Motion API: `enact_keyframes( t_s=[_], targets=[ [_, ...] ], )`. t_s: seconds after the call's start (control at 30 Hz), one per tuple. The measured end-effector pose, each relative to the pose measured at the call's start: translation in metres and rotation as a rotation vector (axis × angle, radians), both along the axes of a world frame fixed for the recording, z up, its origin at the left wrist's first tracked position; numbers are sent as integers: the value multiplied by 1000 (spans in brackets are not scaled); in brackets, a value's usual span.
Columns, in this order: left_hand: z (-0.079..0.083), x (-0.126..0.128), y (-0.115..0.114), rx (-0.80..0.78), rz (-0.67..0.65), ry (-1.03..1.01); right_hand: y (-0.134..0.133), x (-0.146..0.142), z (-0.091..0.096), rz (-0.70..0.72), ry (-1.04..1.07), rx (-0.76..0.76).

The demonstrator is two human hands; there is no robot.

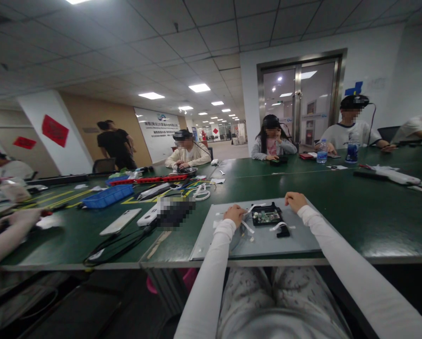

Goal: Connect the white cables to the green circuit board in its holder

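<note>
On a grey board [204, 245] in front of me lies a black frame [280, 214] with a green circuit board [265, 217] inside. My left hand [234, 214] is just left of the frame, its fingers closed at the end of a white strip [254, 207]. To the right of the frame, at the far side of the board, is my right hand [296, 201]. Its thumb and fingers look slightly apart, with nothing visible between them. A small black part [283, 231] with a white ribbon lies nearer to me. Loose clear and white bits lie beneath my left hand.
Left of the board are a white phone [121, 221], a white device [150, 214], black cables [126, 245] and a blue tray [108, 196]. Water bottles [322, 153] stand across the green table [373, 226]. Co-workers sit around it; another person's arm [13, 230] reaches in at left.
</note>
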State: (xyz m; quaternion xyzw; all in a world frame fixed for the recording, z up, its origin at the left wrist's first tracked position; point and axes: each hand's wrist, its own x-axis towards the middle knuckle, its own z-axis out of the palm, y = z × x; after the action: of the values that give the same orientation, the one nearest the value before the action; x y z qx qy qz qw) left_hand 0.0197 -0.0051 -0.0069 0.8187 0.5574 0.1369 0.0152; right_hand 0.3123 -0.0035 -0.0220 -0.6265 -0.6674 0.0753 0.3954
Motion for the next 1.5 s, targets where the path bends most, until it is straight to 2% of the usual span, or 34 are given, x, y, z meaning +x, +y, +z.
enact_keyframes(
  t_s=[0.3, 0.73, 1.07, 1.23, 1.5],
  targets=[
    [-5, -2, 8, 9, -20, -16, 0, 0, 0, 21, -9, -6],
    [-1, 0, 5, 25, -23, 49, -4, -3, 3, 3, -61, -51],
    [-1, 0, 7, 28, -11, 47, -7, -15, -2, 50, -214, -182],
    [-1, -1, 8, 28, -12, 70, -20, -25, 1, 90, -277, -228],
    [2, 0, 3, 46, -19, 100, -61, -25, 12, 173, -396, -313]
  ],
)
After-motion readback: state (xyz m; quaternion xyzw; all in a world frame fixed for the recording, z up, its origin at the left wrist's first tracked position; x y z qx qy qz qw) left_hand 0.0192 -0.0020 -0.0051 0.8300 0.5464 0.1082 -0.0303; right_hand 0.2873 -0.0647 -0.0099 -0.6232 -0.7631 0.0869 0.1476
